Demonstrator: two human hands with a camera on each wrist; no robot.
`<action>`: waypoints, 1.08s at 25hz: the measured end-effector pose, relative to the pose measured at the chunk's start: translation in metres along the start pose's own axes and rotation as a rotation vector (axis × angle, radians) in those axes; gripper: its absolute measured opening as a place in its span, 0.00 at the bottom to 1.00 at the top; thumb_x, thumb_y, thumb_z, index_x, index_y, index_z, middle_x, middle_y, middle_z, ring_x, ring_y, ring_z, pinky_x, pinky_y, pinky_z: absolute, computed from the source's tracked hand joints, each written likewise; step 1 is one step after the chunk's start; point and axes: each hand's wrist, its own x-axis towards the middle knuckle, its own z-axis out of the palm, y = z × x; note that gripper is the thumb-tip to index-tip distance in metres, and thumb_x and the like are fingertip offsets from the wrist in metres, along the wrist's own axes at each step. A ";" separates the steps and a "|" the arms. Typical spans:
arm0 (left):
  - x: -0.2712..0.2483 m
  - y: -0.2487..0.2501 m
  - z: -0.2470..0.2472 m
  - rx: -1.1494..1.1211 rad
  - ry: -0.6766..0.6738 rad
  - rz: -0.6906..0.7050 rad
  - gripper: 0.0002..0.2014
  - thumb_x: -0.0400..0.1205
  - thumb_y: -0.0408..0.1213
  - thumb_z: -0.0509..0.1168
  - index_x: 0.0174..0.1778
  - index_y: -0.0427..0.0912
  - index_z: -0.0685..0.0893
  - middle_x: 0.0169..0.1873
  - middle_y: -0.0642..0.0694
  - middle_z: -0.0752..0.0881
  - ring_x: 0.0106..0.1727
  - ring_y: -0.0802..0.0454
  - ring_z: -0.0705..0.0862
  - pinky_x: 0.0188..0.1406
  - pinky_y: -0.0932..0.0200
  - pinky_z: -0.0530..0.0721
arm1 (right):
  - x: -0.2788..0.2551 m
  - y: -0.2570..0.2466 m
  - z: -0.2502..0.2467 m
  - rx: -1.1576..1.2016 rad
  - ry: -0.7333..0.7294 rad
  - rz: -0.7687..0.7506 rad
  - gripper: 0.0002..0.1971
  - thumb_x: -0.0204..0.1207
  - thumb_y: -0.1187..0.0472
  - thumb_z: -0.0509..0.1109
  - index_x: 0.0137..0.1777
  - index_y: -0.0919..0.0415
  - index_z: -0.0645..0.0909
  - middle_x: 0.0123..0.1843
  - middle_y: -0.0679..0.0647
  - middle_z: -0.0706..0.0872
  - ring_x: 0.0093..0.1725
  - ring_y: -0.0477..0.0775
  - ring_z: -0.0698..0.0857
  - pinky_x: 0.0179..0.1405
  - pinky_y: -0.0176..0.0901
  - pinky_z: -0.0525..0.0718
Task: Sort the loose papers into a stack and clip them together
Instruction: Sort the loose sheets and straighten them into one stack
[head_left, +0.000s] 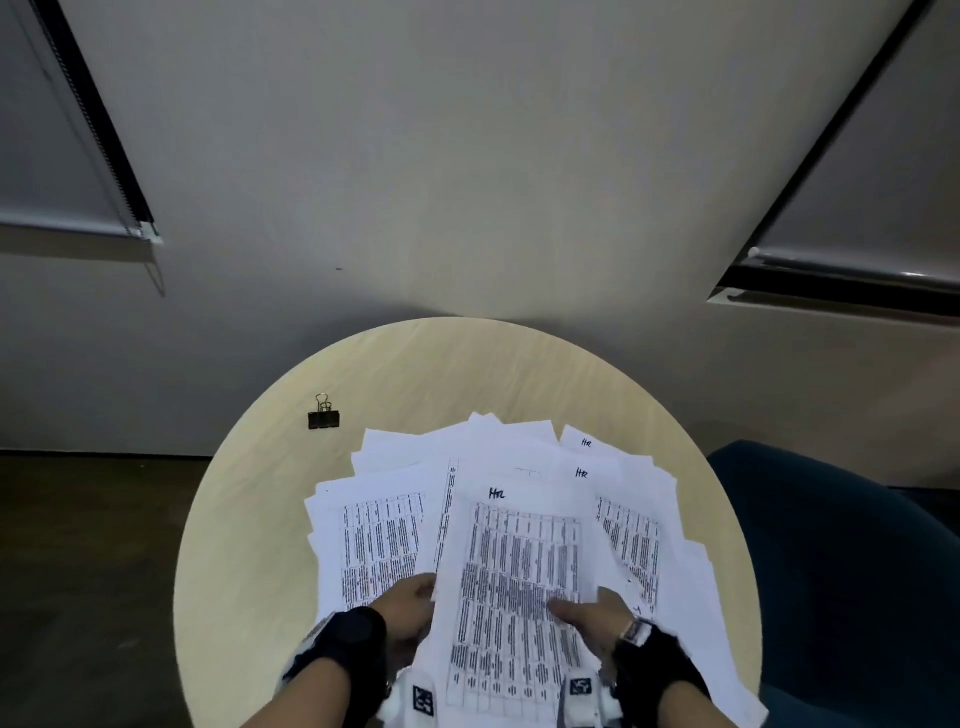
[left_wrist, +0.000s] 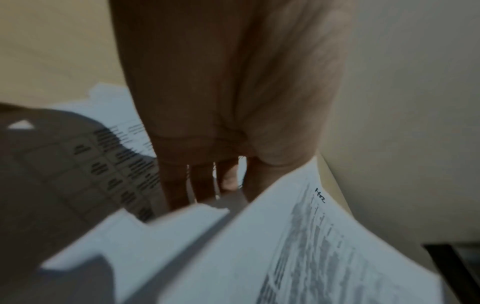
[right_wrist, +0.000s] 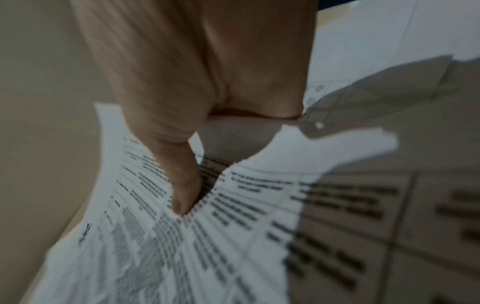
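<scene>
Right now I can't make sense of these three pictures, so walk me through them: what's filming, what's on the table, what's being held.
No machine here: a person works with bare hands, wearing three cameras. The head view looks down at a round table. The other two sit on the wrists, looking along the fingers, so they are close and blurry. Loose printed papers lie fanned across the table; a black binder clip sits apart, untouched. Both hands hold one printed sheet: the left hand at its left edge, the right hand with its thumb pressed on top, in a pinching grip.
</scene>
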 end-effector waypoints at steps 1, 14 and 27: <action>0.006 0.000 -0.004 0.074 0.045 0.006 0.08 0.79 0.31 0.62 0.52 0.46 0.81 0.31 0.50 0.82 0.29 0.52 0.75 0.30 0.64 0.74 | 0.000 0.001 -0.006 -0.005 0.087 0.012 0.47 0.65 0.49 0.82 0.79 0.69 0.63 0.70 0.69 0.77 0.66 0.67 0.79 0.60 0.54 0.79; 0.041 0.009 -0.038 1.265 0.324 0.201 0.18 0.78 0.34 0.61 0.65 0.40 0.74 0.65 0.41 0.72 0.68 0.40 0.71 0.60 0.48 0.78 | -0.006 0.002 0.013 -0.234 0.311 0.131 0.54 0.65 0.55 0.83 0.82 0.63 0.48 0.75 0.68 0.70 0.72 0.66 0.75 0.66 0.55 0.77; 0.057 0.018 -0.018 1.034 0.277 0.070 0.38 0.70 0.55 0.72 0.71 0.41 0.67 0.68 0.41 0.70 0.71 0.40 0.68 0.63 0.47 0.77 | 0.030 0.008 -0.009 -0.181 0.655 -0.212 0.12 0.84 0.66 0.59 0.45 0.70 0.83 0.48 0.73 0.85 0.49 0.70 0.84 0.42 0.49 0.76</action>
